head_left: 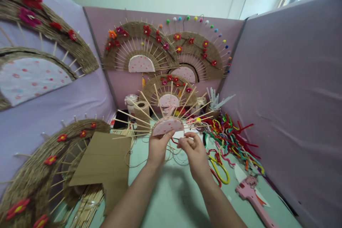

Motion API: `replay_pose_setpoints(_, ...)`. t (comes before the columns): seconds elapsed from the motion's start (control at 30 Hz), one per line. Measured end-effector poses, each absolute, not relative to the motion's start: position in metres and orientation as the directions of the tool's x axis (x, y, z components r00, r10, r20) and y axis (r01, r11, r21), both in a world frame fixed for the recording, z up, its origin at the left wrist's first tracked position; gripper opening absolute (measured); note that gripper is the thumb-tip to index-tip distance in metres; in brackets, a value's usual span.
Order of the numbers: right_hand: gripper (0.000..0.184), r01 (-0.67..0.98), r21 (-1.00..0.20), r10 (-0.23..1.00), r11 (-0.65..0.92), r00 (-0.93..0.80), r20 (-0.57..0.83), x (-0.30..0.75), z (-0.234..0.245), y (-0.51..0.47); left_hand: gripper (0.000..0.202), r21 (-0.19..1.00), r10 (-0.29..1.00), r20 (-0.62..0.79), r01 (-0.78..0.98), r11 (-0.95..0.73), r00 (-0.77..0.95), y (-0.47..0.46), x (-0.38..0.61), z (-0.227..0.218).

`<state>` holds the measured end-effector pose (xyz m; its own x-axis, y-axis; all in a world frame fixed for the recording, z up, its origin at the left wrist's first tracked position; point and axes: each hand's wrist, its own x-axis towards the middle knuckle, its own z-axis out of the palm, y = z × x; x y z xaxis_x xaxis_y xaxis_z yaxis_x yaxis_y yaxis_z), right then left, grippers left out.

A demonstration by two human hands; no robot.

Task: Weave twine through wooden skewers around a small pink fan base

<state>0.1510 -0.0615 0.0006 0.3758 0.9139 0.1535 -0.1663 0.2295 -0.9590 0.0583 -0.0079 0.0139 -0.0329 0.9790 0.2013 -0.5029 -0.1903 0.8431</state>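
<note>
In the middle of the view I hold up a half-round fan frame (167, 126), its pink dotted fabric centre ringed by thin wooden sticks that spread outward. My left hand (158, 148) grips the fan's lower edge, with the thumb on the fabric. Just right of the fabric, my right hand (194, 150) is closed with thumb and fingertips pinched together near the fan's right corner. A thin strand of twine seems to run there, but it is too fine to be sure. Loose twine (135, 166) loops down onto the table below the fan.
Finished twine fans (139, 42) with red flowers hang on the partitions. Brown cardboard (103, 164) lies left, above bundled sticks (88, 203). A twine spool (142, 114) stands behind. Coloured pipe cleaners (232, 135), yellow-handled scissors (221, 172) and a pink glue gun (252, 196) lie right.
</note>
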Motion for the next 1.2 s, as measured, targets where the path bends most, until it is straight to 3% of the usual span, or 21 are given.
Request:
replay_pose_setpoints(0.1,0.024,-0.058,-0.949,0.811,0.311,0.536,0.233,0.161,0.000,-0.066,0.035,0.829,0.983,0.182,-0.536,-0.162,-0.017,-0.007,0.058,0.015)
replay_pose_setpoints(0.2,0.021,0.096,-0.933,0.738,0.347,0.587,0.334,0.169,-0.001,-0.069,0.038,0.834,0.988,0.151,-0.539,-0.117,0.021,-0.007,0.059,0.014)
replay_pose_setpoints(0.53,0.015,0.381,-0.856,0.676,0.350,0.529,0.513,0.172,-0.003,-0.071,0.037,0.827,0.995,0.100,-0.558,-0.067,0.028,-0.007,0.062,0.011)
replay_pose_setpoints(1.2,0.017,0.334,-0.907,0.735,0.256,0.543,0.407,0.163,-0.010,-0.063,0.032,0.791,0.997,0.080,-0.610,-0.058,0.009,-0.008,0.064,0.012)
